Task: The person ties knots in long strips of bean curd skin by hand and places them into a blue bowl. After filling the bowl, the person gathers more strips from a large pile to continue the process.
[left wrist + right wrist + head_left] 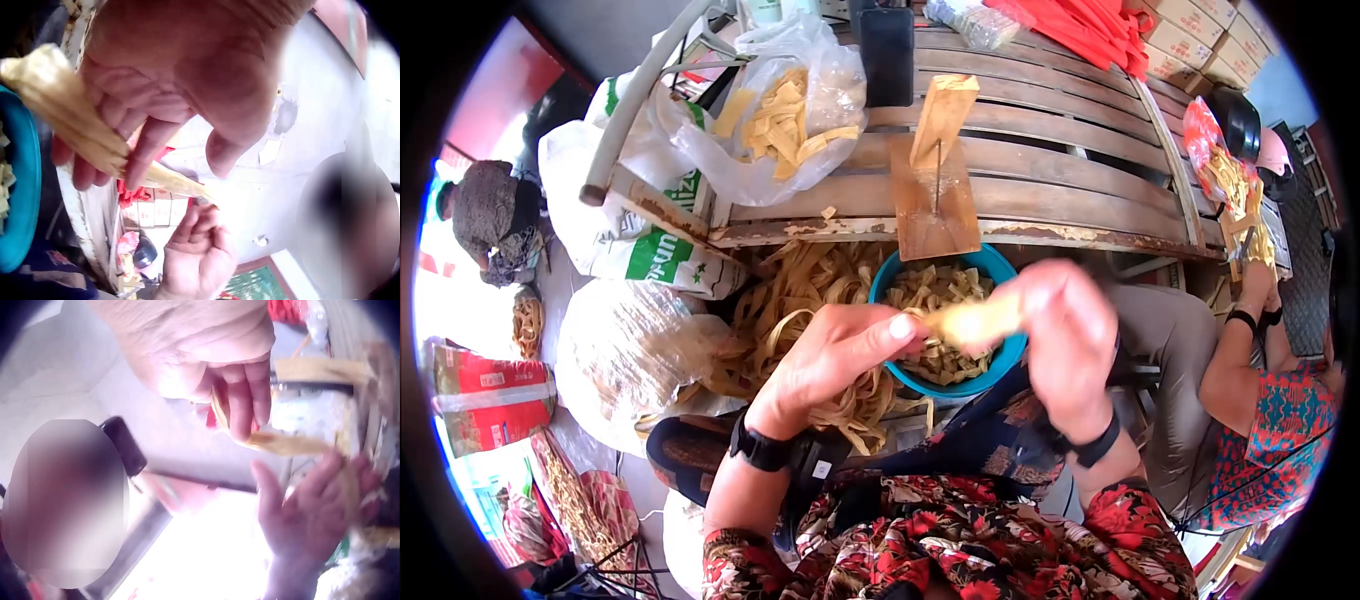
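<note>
In the head view the left hand (830,350) and right hand (1072,345) are raised over a blue-green basin (1016,362) of short folded pieces (940,285), a pale yellow strip (980,322) stretched between them. The left wrist view shows the strip (75,115) crossing the fingers of the left hand (181,81), which are fairly straight, with the thumb apart. At the strip's narrow end, the right hand (200,250) pinches it. From the right wrist, the strip (287,444) runs from the curled fingers of the right hand (212,356) to the left hand (312,512).
A wooden block stand (940,195) with an upright metal rod sits at the slatted bench's edge (820,232). Left of it lies a plastic bag (690,150) of strips. Long strips (800,290) are heaped beneath the bench. Another person (1270,420) sits at the right.
</note>
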A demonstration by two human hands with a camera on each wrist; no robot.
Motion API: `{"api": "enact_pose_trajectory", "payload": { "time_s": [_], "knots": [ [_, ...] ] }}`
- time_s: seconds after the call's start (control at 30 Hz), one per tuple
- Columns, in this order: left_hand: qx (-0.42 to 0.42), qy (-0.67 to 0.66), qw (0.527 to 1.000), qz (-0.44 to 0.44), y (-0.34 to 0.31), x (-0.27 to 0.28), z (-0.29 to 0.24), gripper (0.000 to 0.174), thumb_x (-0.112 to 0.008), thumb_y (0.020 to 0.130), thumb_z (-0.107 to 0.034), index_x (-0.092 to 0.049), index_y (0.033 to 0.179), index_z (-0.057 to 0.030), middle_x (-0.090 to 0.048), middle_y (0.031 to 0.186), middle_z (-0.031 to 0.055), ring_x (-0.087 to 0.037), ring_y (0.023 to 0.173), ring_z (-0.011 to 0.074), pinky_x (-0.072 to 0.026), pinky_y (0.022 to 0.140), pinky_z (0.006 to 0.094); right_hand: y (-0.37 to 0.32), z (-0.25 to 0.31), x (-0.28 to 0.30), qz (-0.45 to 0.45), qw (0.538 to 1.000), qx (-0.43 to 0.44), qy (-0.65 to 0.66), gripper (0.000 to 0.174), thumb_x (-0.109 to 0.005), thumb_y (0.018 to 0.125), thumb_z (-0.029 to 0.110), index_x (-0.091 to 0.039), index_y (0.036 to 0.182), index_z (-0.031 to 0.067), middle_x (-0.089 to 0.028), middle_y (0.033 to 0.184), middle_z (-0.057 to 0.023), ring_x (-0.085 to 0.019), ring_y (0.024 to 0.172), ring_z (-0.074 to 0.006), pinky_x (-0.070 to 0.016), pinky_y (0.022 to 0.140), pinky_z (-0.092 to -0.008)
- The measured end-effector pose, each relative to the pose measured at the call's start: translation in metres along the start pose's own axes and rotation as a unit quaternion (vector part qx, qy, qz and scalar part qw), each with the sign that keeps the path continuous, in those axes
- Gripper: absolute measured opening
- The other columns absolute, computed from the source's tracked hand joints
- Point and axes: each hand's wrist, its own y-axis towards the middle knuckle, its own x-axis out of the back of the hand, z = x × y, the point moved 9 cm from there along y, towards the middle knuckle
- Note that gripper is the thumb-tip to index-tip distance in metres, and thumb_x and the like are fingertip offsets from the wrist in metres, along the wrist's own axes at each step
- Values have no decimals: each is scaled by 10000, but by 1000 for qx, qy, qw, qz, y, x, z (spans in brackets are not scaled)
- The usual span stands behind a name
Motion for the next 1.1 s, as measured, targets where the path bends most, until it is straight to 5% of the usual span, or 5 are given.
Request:
{"api": "enact_pose_trajectory", "payload": {
  "time_s": [0.1,0.4,0.67,0.93,1.1],
  "knots": [
    [-69,37,997,-20,-5,-19,-21,154,-600,801,-78,-615,920,19,-619,904,43,-557,879,112,-446,774,259,-26,21,-47,181,959,77,-203,184,-468,952,112,-543,898,-47,-653,780,-97,-645,665,-135,-511,606,-256],
    [-82,-274,958,18,-16,-33,-13,343,-609,757,101,-542,1071,-18,-617,915,44,-603,832,118,-489,720,232,-35,-62,-22,52,990,-135,-4,178,-515,948,213,-460,1018,58,-532,771,21,-446,570,-16,-346,470,-159],
    [-152,164,952,-211,-24,1,-7,125,-632,775,-7,-624,896,21,-645,767,48,-594,700,95,-485,640,226,-36,-33,-32,83,969,-74,-219,472,-581,851,6,-400,1284,56,-550,949,-25,-465,610,-11,-380,522,-153],
    [-117,-126,972,-158,-22,-3,11,224,-567,836,-33,-576,1057,4,-623,832,39,-570,713,91,-466,621,211,-58,-77,-29,27,881,-384,276,498,-536,819,-56,-415,1295,24,-607,978,-95,-411,408,-45,-373,426,-200],
    [45,-309,948,64,-16,-40,40,241,-599,830,-159,-580,1008,4,-622,789,71,-580,591,130,-468,545,235,-45,-60,-24,69,947,-281,138,445,-536,858,-25,-422,1285,30,-605,973,-70,-461,529,-23,-388,493,-176]
  ]
}}
